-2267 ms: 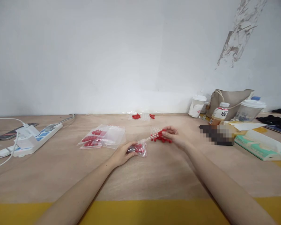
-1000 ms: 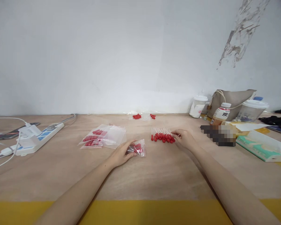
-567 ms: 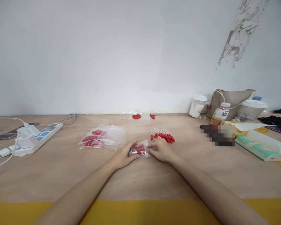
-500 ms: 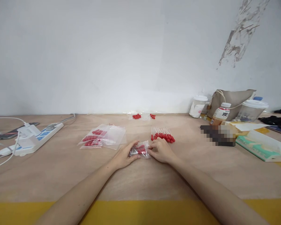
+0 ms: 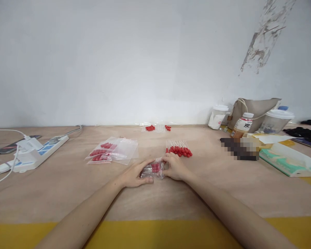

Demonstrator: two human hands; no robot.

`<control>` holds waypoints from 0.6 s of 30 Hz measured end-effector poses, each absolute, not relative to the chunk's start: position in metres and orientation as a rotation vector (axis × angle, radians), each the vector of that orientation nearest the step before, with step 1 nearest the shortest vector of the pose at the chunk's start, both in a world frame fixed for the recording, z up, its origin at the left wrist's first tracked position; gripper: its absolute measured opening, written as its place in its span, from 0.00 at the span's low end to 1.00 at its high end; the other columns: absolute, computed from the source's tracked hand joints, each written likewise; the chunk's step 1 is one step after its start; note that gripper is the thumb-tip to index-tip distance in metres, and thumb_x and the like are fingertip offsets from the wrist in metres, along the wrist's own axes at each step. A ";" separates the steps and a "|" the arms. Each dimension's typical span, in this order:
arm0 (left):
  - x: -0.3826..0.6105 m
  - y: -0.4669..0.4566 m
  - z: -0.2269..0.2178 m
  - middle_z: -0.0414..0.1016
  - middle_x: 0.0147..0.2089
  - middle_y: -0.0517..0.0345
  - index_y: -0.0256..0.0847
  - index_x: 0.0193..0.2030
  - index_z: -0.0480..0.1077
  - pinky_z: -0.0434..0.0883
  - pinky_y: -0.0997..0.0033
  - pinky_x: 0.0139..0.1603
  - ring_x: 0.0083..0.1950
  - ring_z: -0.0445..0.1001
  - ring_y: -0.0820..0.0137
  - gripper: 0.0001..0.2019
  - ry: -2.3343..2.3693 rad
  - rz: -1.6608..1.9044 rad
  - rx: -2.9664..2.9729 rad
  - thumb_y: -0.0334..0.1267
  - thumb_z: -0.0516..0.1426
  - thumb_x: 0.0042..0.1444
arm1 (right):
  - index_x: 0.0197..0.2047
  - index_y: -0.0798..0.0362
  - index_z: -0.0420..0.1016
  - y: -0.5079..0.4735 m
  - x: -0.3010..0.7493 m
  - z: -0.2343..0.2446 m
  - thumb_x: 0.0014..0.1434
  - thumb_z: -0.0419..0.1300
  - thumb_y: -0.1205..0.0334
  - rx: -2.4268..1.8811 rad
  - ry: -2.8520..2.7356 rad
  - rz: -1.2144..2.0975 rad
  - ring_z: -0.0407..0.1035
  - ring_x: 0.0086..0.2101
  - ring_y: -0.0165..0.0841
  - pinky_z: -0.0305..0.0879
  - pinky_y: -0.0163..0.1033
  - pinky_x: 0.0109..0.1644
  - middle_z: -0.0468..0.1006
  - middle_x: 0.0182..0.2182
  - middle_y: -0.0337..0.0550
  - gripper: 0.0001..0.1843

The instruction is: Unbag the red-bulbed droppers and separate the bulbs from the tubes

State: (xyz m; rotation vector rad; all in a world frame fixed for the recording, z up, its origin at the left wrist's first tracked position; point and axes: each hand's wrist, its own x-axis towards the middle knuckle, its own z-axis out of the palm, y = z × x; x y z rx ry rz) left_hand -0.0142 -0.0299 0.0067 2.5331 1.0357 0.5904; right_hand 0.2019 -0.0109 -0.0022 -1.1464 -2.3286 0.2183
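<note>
Presently, left hand (image 5: pixel 133 174) and right hand (image 5: pixel 174 167) both grip one small clear bag (image 5: pixel 153 169) of red-bulbed droppers, fingers curled on its ends.

Bright, even indoor light, soft picture.
Shadows under the hands (image 5: pixel 155 169) were faint; the tabletop (image 5: pixel 67 193) bowed at the edges, and one patch was pixelated.
</note>
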 end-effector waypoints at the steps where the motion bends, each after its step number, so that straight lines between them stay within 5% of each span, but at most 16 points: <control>1: -0.014 -0.029 0.006 0.58 0.60 0.54 0.46 0.60 0.52 0.58 0.61 0.57 0.58 0.59 0.63 0.27 1.049 0.587 2.526 0.48 0.51 0.54 | 0.35 0.51 0.72 -0.012 0.202 -0.002 0.42 0.64 0.53 -1.129 -2.308 0.233 0.59 0.34 0.33 0.52 0.36 0.37 0.69 0.30 0.40 0.16; 4: -0.013 -0.027 0.002 0.59 0.60 0.56 0.47 0.60 0.52 0.58 0.62 0.57 0.58 0.59 0.66 0.21 1.087 0.610 2.515 0.43 0.43 0.60 | 0.34 0.51 0.70 -0.014 0.203 -0.001 0.43 0.64 0.57 -1.029 -2.268 0.258 0.59 0.36 0.34 0.53 0.38 0.40 0.70 0.32 0.41 0.14; 11: -0.012 -0.025 -0.001 0.59 0.60 0.57 0.48 0.60 0.51 0.59 0.63 0.57 0.57 0.61 0.66 0.22 1.073 0.608 2.556 0.43 0.46 0.59 | 0.41 0.51 0.69 -0.013 0.205 -0.002 0.44 0.63 0.56 -1.001 -2.304 0.381 0.60 0.36 0.34 0.56 0.38 0.40 0.71 0.34 0.42 0.19; 18: -0.013 -0.024 -0.002 0.60 0.59 0.55 0.46 0.60 0.52 0.59 0.63 0.56 0.57 0.61 0.66 0.22 1.072 0.620 2.565 0.43 0.47 0.58 | 0.33 0.54 0.69 -0.008 0.204 -0.008 0.45 0.61 0.63 -0.941 -2.224 0.715 0.64 0.29 0.29 0.58 0.33 0.31 0.72 0.28 0.38 0.09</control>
